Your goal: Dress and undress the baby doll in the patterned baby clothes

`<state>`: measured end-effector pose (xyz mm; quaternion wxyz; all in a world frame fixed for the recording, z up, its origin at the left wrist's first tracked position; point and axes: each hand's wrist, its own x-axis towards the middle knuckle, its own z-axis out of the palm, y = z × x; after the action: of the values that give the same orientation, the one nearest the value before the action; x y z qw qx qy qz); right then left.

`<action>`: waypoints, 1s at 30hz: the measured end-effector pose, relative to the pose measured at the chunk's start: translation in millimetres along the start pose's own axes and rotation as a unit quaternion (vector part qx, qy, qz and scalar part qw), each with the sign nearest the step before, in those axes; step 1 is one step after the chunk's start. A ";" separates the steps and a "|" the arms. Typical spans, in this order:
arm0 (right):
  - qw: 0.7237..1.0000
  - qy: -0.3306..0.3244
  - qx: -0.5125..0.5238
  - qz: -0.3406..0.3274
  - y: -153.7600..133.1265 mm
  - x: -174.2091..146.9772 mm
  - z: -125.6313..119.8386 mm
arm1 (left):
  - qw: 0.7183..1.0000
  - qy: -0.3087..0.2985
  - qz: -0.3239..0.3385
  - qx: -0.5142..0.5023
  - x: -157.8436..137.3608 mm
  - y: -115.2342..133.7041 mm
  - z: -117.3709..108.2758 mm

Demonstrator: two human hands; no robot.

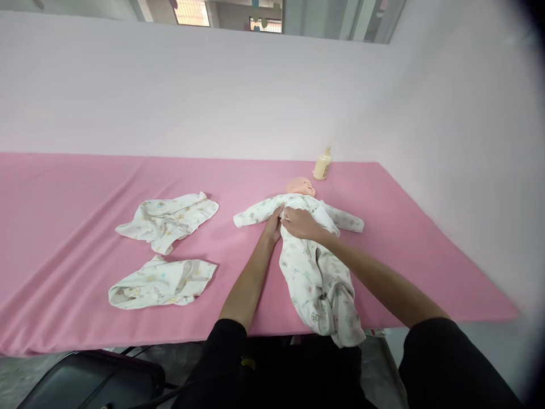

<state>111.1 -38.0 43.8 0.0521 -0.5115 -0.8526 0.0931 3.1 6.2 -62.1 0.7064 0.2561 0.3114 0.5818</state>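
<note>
A baby doll lies on its back on a pink-covered table, its head at the far end and turned to the right. It wears a white printed romper, with both sleeves spread out sideways and the legs reaching over the table's near edge. At the chest, my right hand is closed, fingers pinching the romper's fabric. My left hand is at the side of the chest, thumb and fingers closed on the cloth beside the right hand's fingertips. What lies between the fingertips is partly hidden.
Two crumpled white printed garments lie on the pink tablecloth at the left. A cream pump bottle stands behind the doll's head. White walls border the back and right. A black chair is below at the left.
</note>
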 end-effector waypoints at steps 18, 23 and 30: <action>0.979 -0.080 -0.147 -0.114 5.0 21.9 -12.4 | 0.992 -0.076 0.007 -0.104 5.3 -4.5 -4.9; 0.975 -0.019 -0.179 -0.131 19.9 36.8 -4.2 | 0.992 -0.062 0.017 -0.108 9.7 -9.2 -6.8; 0.984 0.041 -0.145 -0.098 30.5 49.0 1.5 | 0.993 -0.048 0.019 -0.104 12.7 -11.0 -8.5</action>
<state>114.0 19.1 35.5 0.0209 -0.4310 -0.9003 -0.0577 5.7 16.5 -77.6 0.7319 0.2143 0.2101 0.6117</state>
